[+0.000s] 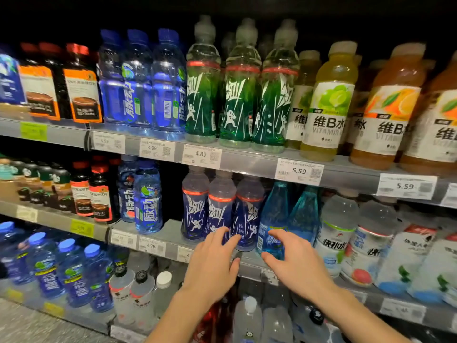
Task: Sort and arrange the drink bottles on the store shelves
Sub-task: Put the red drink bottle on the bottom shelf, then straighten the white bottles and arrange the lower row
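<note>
Blue-labelled clear plastic bottle (247, 214) on middle shelf (170, 233): left hand (212, 266) fingertips touch it, spread. Right hand (294, 263) fingers apart, curved round turquoise bottle (273, 216), grip unclear.

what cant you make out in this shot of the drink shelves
Head view only:
- Price tag on the middle shelf rail: the left hand covers most of it.
- Turquoise bottle: its base sits behind the right hand; contact unclear.
- Orange bottle at far right: cut off by the frame edge.
- Yellow tag: too blurred to read.

Head view, close, angled down toward shelves (247, 167)
</note>
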The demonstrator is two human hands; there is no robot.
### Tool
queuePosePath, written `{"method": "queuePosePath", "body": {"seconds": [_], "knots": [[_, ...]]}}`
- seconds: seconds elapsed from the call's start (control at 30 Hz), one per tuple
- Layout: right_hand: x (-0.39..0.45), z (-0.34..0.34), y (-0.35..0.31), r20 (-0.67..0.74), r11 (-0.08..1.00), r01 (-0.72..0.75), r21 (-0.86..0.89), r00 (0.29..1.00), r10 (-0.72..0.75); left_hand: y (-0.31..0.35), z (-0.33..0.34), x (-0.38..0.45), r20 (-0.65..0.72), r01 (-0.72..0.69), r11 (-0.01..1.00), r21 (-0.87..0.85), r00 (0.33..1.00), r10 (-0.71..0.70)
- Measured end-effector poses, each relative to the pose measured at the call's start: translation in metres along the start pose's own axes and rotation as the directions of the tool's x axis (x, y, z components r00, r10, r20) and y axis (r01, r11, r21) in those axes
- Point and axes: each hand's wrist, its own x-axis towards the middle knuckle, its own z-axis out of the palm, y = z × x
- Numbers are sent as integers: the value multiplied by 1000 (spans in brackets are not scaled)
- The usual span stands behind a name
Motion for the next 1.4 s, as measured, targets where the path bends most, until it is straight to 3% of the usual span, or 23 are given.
{"method": "queuePosePath", "body": {"seconds": [0.23, 0.47, 0.6, 0.77, 0.97, 1.07, 1.23, 1.4], "knots": [[-15, -8, 33, 13, 1000, 1, 2, 1000, -1, 19, 18, 15, -21, -40, 997, -60, 999, 39], [-30, -31, 74, -89, 999, -35, -41, 996, 32, 63, 36, 27, -136, -205, 970, -133, 973, 188], [-36, -45, 94, -199, 997, -61, 48, 978, 69, 93, 33, 38, -206, -244, 943, -225, 958, 199], [-23, -72, 98, -366, 992, -20, 128, 928, 65, 126, 25, 47, -193, -235, 914, -331, 965, 178], [8, -88, 95, -273, 986, -165, 15, 948, 162, 135, 33, 43, -140, -248, 930, -269, 966, 218], [15, -87, 94, -306, 975, -211, 62, 926, 220, 132, 33, 43, -154, -229, 930, -288, 969, 192], [4, -73, 101, -456, 943, -59, 328, 864, 213, 128, 34, 43, -144, -226, 935, -272, 971, 192], [-19, -69, 100, -470, 938, 70, 339, 876, 104, 129, 36, 43, -125, -237, 934, -267, 970, 210]]}}
